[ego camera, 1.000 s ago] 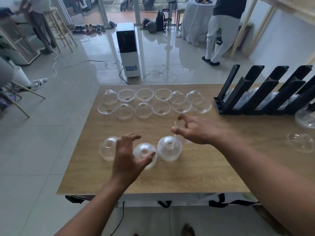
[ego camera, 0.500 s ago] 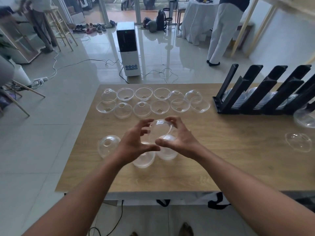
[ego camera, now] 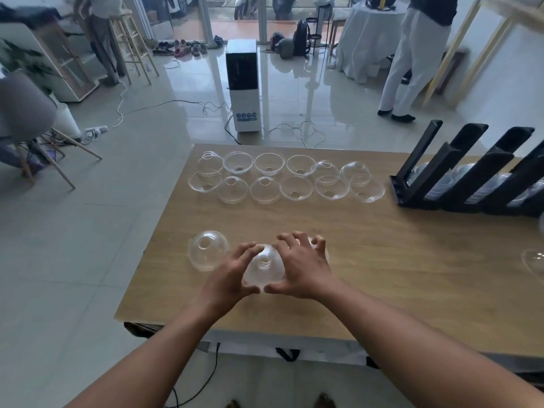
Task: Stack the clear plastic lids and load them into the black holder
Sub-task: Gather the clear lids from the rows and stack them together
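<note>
Partly hidden, lid stack (ego camera: 264, 267) sits gripped between left hand (ego camera: 228, 278) and right hand (ego camera: 303, 267).

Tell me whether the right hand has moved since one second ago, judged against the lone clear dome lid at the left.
Yes. The right hand has come toward the lone clear dome lid and nearer the table's front edge.
</note>
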Demonstrator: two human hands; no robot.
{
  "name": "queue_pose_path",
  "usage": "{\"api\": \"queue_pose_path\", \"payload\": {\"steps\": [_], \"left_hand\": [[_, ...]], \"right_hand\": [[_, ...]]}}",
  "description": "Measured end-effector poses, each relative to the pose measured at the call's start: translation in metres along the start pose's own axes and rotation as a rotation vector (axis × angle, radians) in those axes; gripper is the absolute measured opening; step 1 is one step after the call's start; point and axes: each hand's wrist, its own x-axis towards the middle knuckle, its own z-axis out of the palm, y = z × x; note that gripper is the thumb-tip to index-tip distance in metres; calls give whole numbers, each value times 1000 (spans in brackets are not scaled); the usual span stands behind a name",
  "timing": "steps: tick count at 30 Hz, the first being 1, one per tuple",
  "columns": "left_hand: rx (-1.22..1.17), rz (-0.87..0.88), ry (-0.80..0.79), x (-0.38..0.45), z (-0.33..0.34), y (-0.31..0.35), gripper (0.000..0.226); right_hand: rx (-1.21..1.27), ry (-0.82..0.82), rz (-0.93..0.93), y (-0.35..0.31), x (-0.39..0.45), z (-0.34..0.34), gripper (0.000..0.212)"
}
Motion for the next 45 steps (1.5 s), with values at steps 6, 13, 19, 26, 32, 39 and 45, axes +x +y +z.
{"api": "queue_pose_path", "payload": {"steps": [6,13,19,26,32,39,45], "left_hand": [[7,8,21,-4,11,-2,90],[-10,13,178,-29,-7,-17,92],[10,-392,409,-53,-23,-67,86],[-8,-582,291,-36,-24,-96,99],[1,-558,294,-23,-34,-99,82],[52,-453,335,-20,-59,-87,76],[-14,-354,331,3,-75,-63,72]], "right_hand": [[-92,-36,11,-2,1,4,103],[-99,24,-46,-13,25,-32,114],[-72,-43,-161,-71,82,-44,85],[-93,-248,-170,-119,119,-4,88],[-18,-179,-124,-119,126,3,76],[37,-68,-116,-112,115,-21,81],[179,-39,-83,-88,102,-53,82]]}}
